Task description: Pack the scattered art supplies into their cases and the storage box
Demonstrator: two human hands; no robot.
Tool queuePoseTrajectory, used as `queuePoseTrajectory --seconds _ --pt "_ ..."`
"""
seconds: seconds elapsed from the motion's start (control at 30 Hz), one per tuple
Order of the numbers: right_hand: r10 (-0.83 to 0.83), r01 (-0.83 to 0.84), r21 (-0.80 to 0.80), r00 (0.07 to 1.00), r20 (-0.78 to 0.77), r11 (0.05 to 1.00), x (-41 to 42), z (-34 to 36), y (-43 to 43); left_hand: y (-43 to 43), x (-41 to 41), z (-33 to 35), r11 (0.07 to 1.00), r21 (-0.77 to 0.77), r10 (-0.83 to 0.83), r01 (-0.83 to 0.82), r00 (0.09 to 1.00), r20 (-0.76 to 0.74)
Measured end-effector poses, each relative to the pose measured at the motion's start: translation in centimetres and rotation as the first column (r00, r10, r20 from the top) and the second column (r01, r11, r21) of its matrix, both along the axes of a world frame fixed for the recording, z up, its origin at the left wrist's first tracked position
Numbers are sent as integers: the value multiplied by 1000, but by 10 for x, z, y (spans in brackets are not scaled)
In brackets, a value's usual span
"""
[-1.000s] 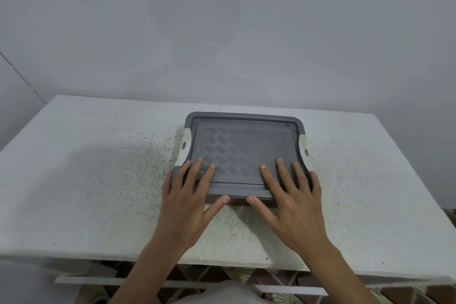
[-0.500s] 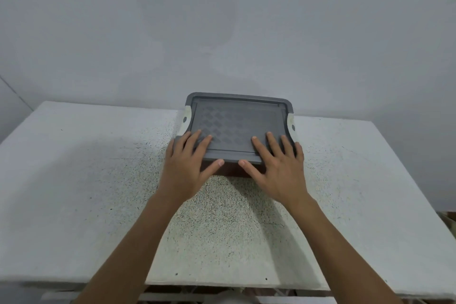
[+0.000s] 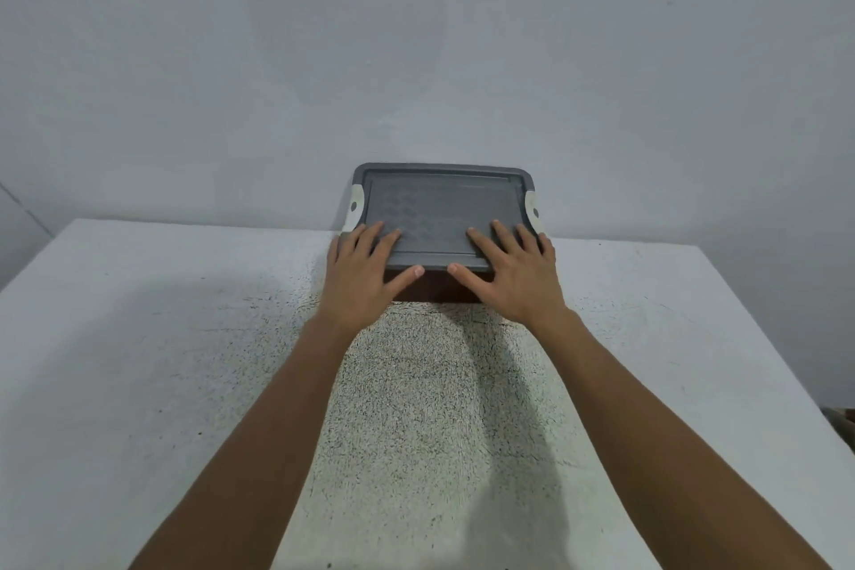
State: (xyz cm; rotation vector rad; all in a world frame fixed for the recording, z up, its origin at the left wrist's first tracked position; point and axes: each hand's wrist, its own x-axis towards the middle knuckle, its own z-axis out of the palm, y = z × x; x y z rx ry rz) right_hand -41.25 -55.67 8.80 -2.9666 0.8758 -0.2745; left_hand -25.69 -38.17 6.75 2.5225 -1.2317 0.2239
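A person's left hand point(image 3: 361, 273) and right hand point(image 3: 513, 278) lie flat on the near edge of a dark grey rectangular plastic storage box point(image 3: 439, 208). The fingers are straight and spread across its patterned lid, and the thumbs run along the front rim. Neither hand grips anything; both simply press on the lid. The box sits at the far edge of the white speckled desk point(image 3: 139, 361), at or very near the pale grey wall point(image 3: 416, 37), though contact cannot be confirmed. Its lid is on, and a white side latch point(image 3: 355, 208) shows at each end.

A second ago the same box sat near the middle of the desk, close to the person, under the same flat-handed hold. Since then it has slid steadily away, with both arms now stretched out long behind it.

The closed lid and the push toward the wall suggest that packing is over and the box is being stowed. What likely remains is to lift the hands away. Whether the latches are fully snapped down cannot be told from this view.
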Motion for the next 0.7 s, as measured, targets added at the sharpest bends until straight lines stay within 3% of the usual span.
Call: queuePoseTrajectory --seconds 0.57,0.7 --pt "16 -12 46 997 -82 999 -1 5 -1 1 0 -1 999 31 -15 15 1000 2" --pt "16 -6 73 992 -127 997 0 8 0 3 0 6 996 82 -16 21 997 -70"
